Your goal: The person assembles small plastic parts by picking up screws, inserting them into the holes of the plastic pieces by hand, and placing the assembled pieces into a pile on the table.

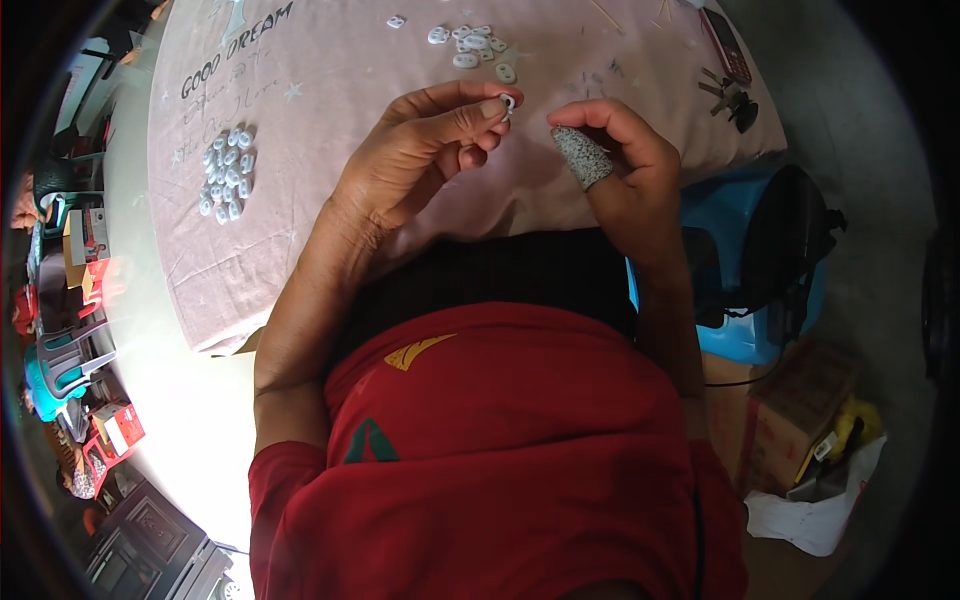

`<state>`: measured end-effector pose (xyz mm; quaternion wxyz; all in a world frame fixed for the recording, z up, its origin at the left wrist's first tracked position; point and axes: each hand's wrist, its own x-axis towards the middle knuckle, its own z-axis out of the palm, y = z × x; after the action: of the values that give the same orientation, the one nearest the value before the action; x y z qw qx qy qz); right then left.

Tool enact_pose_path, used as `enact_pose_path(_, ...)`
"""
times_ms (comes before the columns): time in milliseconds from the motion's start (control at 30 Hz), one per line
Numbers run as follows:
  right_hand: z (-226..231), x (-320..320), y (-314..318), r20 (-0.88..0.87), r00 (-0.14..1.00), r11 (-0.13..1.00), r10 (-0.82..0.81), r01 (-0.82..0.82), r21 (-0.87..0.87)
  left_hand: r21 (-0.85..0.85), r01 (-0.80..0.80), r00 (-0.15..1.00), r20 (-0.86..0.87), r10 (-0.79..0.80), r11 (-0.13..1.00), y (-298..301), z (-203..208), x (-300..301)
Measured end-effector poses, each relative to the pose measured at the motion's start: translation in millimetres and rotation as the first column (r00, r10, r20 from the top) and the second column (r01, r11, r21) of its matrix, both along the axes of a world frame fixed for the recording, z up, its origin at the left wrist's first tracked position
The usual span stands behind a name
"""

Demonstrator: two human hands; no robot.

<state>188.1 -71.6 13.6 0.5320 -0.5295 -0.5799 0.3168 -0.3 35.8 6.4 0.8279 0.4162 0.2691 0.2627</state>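
Note:
My left hand (pixel 425 140) pinches a small white oval piece (pixel 508 103) with a hole in it, between thumb and forefinger above the cloth. To its right, apart from it, is my right hand (pixel 645 185), whose thumb wears a speckled grey cover (pixel 582 158). The right forefinger bends down to the covered thumb tip; anything between them is too small to make out. Several similar white pieces (pixel 466 60) with holes lie loosely beyond my hands. Another group of white pieces (pixel 232 177) is spread out on the left.
A pale pink cloth (pixel 300 150) with printed stars and lettering covers the table. At the far right lie a red-edged phone (pixel 725 45) and a bunch of keys (pixel 738 105). A blue and black object (pixel 745 335) and cardboard boxes (pixel 800 405) stand right of my body.

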Motion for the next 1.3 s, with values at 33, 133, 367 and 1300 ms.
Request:
enact_pose_path(33,1,-3,0,-0.055,0.998,1.0,0.024,-0.024,-0.006,-0.017,0.011,1.0,-0.003,-0.011,1.0,-2,0,0)
enact_pose_path(133,1,-5,-1,-0.109,0.993,0.998,0.053,-0.055,-0.014,-0.01,0.016,1.0,-0.012,-0.016,1.0,-9,2,0)
enact_pose_path(367,0,-7,-3,-0.257,0.962,0.996,0.089,-0.086,0.023,0.116,-0.007,0.999,-0.051,0.013,0.993,-20,9,1)
enact_pose_path(1300,1,-10,-3,-0.196,0.979,0.992,0.057,-0.032,0.125,0.351,-0.024,0.989,-0.127,0.073,0.936,-30,19,-1)
